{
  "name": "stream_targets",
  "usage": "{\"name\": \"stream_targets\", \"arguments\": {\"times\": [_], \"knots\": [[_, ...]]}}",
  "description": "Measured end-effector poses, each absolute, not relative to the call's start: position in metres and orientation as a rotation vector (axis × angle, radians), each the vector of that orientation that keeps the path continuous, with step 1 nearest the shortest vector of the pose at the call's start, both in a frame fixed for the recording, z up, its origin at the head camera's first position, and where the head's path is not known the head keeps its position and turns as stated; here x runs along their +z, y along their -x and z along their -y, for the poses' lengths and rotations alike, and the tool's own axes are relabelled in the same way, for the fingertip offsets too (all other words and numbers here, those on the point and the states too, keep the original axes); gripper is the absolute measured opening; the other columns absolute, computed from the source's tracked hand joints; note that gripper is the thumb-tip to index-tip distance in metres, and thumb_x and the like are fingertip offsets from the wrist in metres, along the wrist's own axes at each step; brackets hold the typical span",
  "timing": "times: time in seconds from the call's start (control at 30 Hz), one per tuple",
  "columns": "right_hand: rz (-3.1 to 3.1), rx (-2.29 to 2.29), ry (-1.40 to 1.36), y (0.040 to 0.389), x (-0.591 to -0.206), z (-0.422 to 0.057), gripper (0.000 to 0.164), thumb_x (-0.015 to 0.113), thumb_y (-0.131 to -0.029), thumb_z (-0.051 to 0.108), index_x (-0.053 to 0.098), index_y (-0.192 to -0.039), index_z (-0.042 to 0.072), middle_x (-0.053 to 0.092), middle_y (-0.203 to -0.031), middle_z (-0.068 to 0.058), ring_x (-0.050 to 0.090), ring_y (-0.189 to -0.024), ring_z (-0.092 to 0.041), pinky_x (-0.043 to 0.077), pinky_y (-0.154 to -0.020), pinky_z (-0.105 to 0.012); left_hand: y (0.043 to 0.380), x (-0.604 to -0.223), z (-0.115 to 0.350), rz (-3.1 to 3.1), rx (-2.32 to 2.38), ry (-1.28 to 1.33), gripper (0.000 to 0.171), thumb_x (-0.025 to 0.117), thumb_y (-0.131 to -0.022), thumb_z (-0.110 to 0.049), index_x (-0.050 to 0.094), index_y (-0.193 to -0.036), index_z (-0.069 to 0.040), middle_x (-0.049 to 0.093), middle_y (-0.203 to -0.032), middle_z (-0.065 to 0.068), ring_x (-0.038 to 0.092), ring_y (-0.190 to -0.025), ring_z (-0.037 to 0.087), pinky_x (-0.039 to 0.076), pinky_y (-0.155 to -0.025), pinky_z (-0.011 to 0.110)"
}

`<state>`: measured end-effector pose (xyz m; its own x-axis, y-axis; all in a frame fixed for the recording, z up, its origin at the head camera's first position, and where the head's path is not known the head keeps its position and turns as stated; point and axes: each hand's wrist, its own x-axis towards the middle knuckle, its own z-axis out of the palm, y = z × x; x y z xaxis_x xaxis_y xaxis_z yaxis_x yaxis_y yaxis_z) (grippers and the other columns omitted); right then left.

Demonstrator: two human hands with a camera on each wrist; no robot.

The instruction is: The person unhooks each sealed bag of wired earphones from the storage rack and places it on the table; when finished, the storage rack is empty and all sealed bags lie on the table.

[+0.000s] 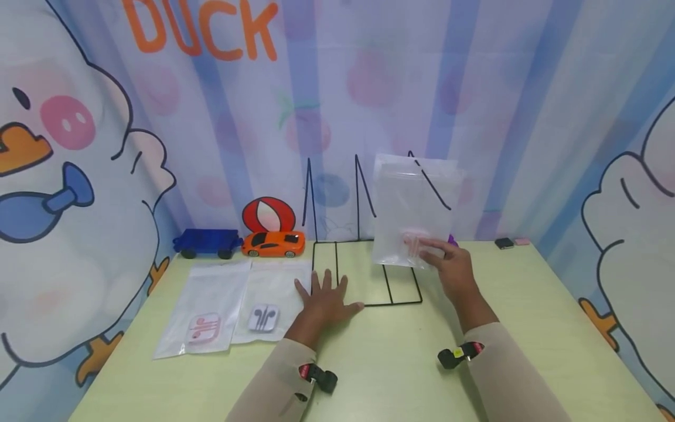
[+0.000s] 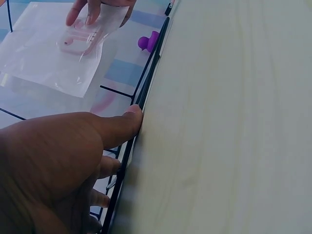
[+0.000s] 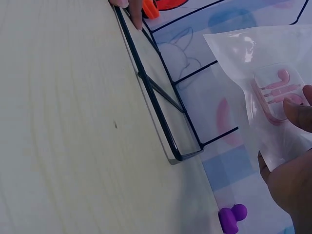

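A right hand [image 1: 454,269] pinches the lower part of a clear bag [image 1: 398,211], its thumb at the pink earphone case [image 3: 280,87] inside; the bag stands upright before the right end of a black wire rack [image 1: 390,304]. One of the rack's three slanting prongs [image 1: 365,184] shows across the bag, though whether it hangs there cannot be told. The left hand [image 1: 324,305], fingers spread, rests at the rack's front left, thumb touching the front bar. Two more bags lie left of the rack: the nearer bag [image 1: 279,287] with dark earphones, the farther bag [image 1: 213,293] with pink ones. Behind them, also left of the rack, stand one orange car [image 1: 273,244] and one blue trailer [image 1: 207,243]. Right of it sit one purple object [image 3: 233,218] and two small blocks, a black block [image 1: 504,243] and a pink block [image 1: 521,241].
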<state>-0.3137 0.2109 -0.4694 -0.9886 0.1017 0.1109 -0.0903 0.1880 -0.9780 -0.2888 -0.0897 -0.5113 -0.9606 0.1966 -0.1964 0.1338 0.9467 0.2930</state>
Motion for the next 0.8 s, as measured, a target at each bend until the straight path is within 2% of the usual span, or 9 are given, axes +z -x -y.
{"name": "stream_targets", "arguments": {"times": [0.13, 0.37, 0.5, 0.6, 0.8], "knots": [[2.292, 1.913, 0.003, 0.305, -0.471, -0.214, 0.043, 0.079, -0.102, 0.017, 0.070, -0.141, 0.003, 0.060, -0.157, -0.014, 0.053, -0.142, -0.023, 0.052, -0.098, -0.010, 0.283, -0.509, 0.088, -2.881, 0.408, -0.249, 0.088, 0.054, -0.103, -0.073, 0.035, -0.173, -0.023, 0.017, -0.183, 0.021, 0.006, -0.169, 0.056, -0.004, -0.126, 0.085], [2.324, 1.846, 0.050, 0.291, -0.470, -0.217, 0.043, 0.080, -0.101, 0.018, 0.072, -0.140, 0.002, 0.064, -0.145, -0.012, 0.058, -0.122, -0.012, 0.053, -0.091, -0.012, 0.283, -0.507, 0.088, -2.883, 0.428, -0.242, 0.088, 0.055, -0.102, -0.073, 0.035, -0.173, -0.024, 0.017, -0.183, 0.020, 0.006, -0.168, 0.056, -0.005, -0.126, 0.086], [2.294, 1.833, 0.040, 0.282, -0.468, -0.218, 0.041, 0.083, -0.099, 0.017, 0.075, -0.136, 0.001, 0.073, -0.130, 0.007, 0.061, -0.119, -0.006, 0.054, -0.092, -0.013, 0.283, -0.506, 0.090, -2.879, 0.422, -0.234, 0.088, 0.055, -0.103, -0.073, 0.035, -0.173, -0.024, 0.017, -0.183, 0.020, 0.006, -0.169, 0.056, -0.005, -0.126, 0.085], [2.273, 1.841, 0.019, 0.275, -0.466, -0.219, 0.039, 0.084, -0.098, 0.018, 0.077, -0.133, 0.002, 0.073, -0.121, 0.021, 0.060, -0.122, -0.001, 0.053, -0.095, -0.011, 0.283, -0.505, 0.091, -2.873, 0.425, -0.226, 0.088, 0.055, -0.103, -0.072, 0.035, -0.173, -0.023, 0.017, -0.183, 0.021, 0.006, -0.169, 0.056, -0.005, -0.127, 0.085], [2.257, 1.818, -0.021, 0.261, -0.466, -0.224, 0.035, 0.083, -0.098, 0.015, 0.077, -0.130, 0.001, 0.073, -0.117, 0.028, 0.060, -0.122, 0.003, 0.053, -0.095, -0.009, 0.286, -0.505, 0.090, -2.863, 0.420, -0.236, 0.088, 0.054, -0.103, -0.071, 0.033, -0.174, -0.024, 0.015, -0.184, 0.021, 0.004, -0.169, 0.056, -0.007, -0.126, 0.085]]}}
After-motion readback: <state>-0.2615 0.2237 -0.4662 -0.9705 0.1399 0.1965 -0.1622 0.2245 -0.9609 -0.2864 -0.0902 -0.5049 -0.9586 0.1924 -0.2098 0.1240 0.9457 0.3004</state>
